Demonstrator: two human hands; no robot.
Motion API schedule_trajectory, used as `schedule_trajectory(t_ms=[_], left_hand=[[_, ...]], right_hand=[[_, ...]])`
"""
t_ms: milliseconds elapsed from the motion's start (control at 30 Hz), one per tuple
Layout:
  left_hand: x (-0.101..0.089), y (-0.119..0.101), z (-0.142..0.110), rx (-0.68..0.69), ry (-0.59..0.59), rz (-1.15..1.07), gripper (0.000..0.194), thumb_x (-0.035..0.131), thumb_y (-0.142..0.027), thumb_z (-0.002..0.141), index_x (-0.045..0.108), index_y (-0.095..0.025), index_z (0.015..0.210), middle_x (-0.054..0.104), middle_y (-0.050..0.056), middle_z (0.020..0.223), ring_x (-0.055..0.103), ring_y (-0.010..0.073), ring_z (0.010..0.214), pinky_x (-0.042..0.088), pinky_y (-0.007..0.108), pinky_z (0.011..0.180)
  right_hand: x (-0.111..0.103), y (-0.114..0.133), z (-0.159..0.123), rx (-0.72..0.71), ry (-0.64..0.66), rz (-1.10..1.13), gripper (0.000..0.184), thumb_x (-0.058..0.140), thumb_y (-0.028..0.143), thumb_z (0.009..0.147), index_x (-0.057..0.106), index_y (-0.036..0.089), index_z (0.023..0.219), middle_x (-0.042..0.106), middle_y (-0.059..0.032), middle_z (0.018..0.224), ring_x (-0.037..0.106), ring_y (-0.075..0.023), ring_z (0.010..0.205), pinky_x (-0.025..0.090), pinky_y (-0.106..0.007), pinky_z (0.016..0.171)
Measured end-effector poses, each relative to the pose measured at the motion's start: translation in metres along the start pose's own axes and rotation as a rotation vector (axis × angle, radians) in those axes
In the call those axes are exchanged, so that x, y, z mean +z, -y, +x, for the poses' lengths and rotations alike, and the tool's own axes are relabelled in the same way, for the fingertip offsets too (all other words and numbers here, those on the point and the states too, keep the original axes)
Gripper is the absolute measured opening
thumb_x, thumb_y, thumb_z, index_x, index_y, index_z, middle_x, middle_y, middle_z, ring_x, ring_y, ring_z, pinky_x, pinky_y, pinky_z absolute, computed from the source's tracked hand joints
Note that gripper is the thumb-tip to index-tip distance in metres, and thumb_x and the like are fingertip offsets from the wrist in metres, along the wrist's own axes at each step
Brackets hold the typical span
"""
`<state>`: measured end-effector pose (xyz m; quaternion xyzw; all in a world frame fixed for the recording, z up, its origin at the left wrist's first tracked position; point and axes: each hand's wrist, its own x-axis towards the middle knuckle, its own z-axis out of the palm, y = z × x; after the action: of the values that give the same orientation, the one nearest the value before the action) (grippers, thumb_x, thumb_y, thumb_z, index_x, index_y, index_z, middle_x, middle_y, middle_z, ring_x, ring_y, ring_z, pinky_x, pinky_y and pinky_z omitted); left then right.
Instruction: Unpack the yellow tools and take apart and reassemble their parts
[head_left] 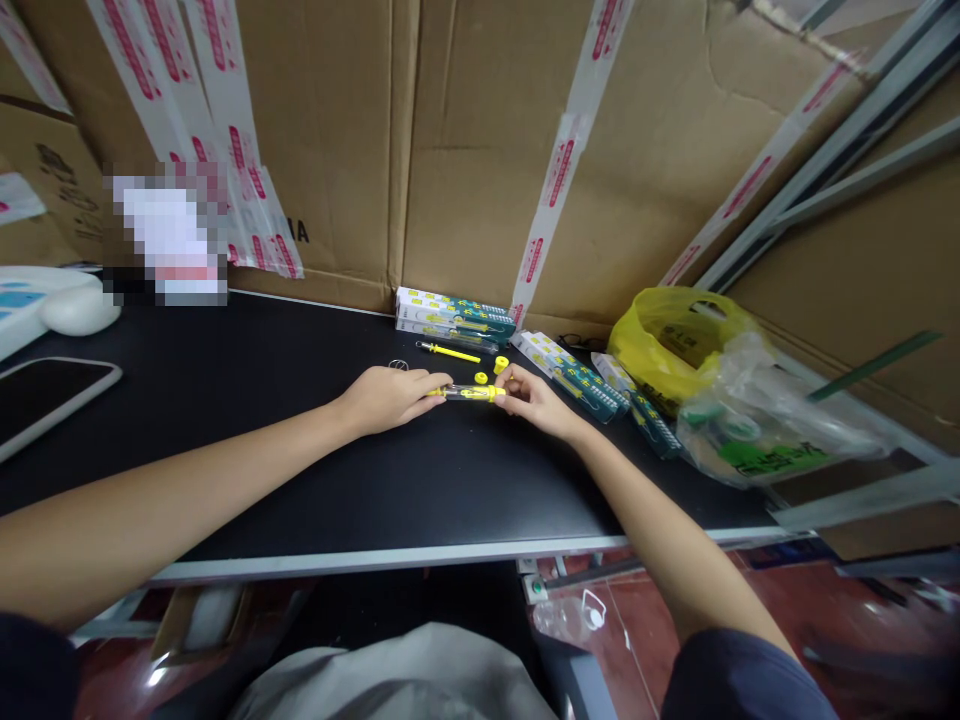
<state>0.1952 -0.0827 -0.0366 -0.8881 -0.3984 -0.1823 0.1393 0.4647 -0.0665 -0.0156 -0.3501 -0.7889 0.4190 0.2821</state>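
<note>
Fingers [429, 383] on slim, clear-and-yellow tube [470, 393]

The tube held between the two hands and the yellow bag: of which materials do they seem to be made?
The tube is probably hard, smooth plastic: its middle looks see-through with yellow on it; exact type unclear. The yellow bag seems thin, slightly glossy plastic film: it wrinkles and has a cut-out handle.
</note>
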Motion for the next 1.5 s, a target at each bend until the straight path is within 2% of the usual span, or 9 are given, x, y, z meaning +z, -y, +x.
schedule_trajectory(t_ms=[100, 267, 400, 600, 867, 1167, 1500], left_hand=[[0.0003, 0.0001, -0.0001, 0.007, 0.0, -0.001, 0.034, 0.035, -0.042, 0.098, 0.053, -0.029, 0.124, 0.07, 0.0, 0.095, 0.065, 0.014, 0.071, 0.032, 0.022, 0.049], [-0.0002, -0.0001, 0.0001, 0.007, 0.006, -0.005, 0.035, 0.035, -0.042, 0.098, 0.053, -0.028, 0.124, 0.07, 0.0, 0.096, 0.065, 0.0139, 0.072, 0.034, 0.022, 0.05], [-0.0012, -0.0002, 0.0003, 0.01, 0.014, 0.008, 0.035, 0.034, -0.042, 0.098, 0.053, -0.029, 0.124, 0.069, -0.001, 0.095, 0.065, 0.0145, 0.071, 0.034, 0.023, 0.049], [-0.0018, -0.0001, 0.0003, -0.001, 0.01, -0.016, 0.035, 0.035, -0.042, 0.098, 0.054, -0.028, 0.123, 0.069, 0.0, 0.093, 0.065, 0.0144, 0.071, 0.035, 0.022, 0.049], [-0.0029, -0.0009, 0.0003, -0.002, 0.024, 0.006, 0.035, 0.035, -0.042, 0.098, 0.053, -0.028, 0.124, 0.07, 0.0, 0.094, 0.065, 0.0148, 0.072, 0.033, 0.022, 0.049], [-0.0019, -0.0011, -0.0002, 0.011, 0.005, -0.006, 0.035, 0.035, -0.042, 0.098, 0.054, -0.029, 0.124, 0.07, 0.0, 0.094, 0.065, 0.0148, 0.071, 0.033, 0.022, 0.049], [-0.0007, 0.0003, -0.0002, 0.01, 0.003, -0.012, 0.035, 0.035, -0.042, 0.097, 0.054, -0.028, 0.123, 0.07, 0.001, 0.095, 0.065, 0.014, 0.071, 0.035, 0.021, 0.05]], right_hand=[[-0.0009, -0.0013, 0.0001, -0.008, -0.027, -0.049, 0.031, 0.051, 0.048, 0.09, 0.047, 0.018, 0.085, 0.048, 0.0047, 0.063, 0.044, -0.0091, 0.056, 0.035, -0.023, 0.056], [-0.0046, -0.0023, 0.0006, 0.011, -0.038, -0.218, 0.046, 0.038, 0.051, 0.095, 0.049, 0.017, 0.067, 0.047, 0.0025, 0.059, 0.042, -0.0096, 0.056, 0.034, -0.025, 0.058], [-0.0042, 0.0, 0.0009, 0.021, -0.019, -0.234, 0.045, 0.043, 0.053, 0.092, 0.054, 0.016, 0.069, 0.046, 0.0032, 0.057, 0.041, -0.0098, 0.055, 0.033, -0.025, 0.058], [-0.0019, 0.0, 0.001, 0.019, -0.054, -0.082, 0.036, 0.058, 0.053, 0.084, 0.052, 0.017, 0.079, 0.05, 0.0026, 0.065, 0.046, -0.0099, 0.058, 0.039, -0.024, 0.057], [-0.0016, 0.0004, 0.0008, -0.025, -0.043, 0.024, 0.034, 0.071, 0.043, 0.076, 0.049, 0.018, 0.086, 0.055, 0.0017, 0.075, 0.051, -0.0092, 0.064, 0.041, -0.023, 0.059], [0.0002, -0.0016, 0.0018, 0.04, -0.025, 0.103, 0.033, 0.059, 0.049, 0.085, 0.048, 0.018, 0.088, 0.06, 0.0004, 0.073, 0.057, -0.0094, 0.058, 0.044, -0.021, 0.051], [-0.0005, -0.0017, 0.0017, 0.013, -0.035, 0.111, 0.034, 0.07, 0.042, 0.078, 0.048, 0.019, 0.09, 0.056, 0.0025, 0.073, 0.056, -0.0087, 0.06, 0.048, -0.022, 0.053]])
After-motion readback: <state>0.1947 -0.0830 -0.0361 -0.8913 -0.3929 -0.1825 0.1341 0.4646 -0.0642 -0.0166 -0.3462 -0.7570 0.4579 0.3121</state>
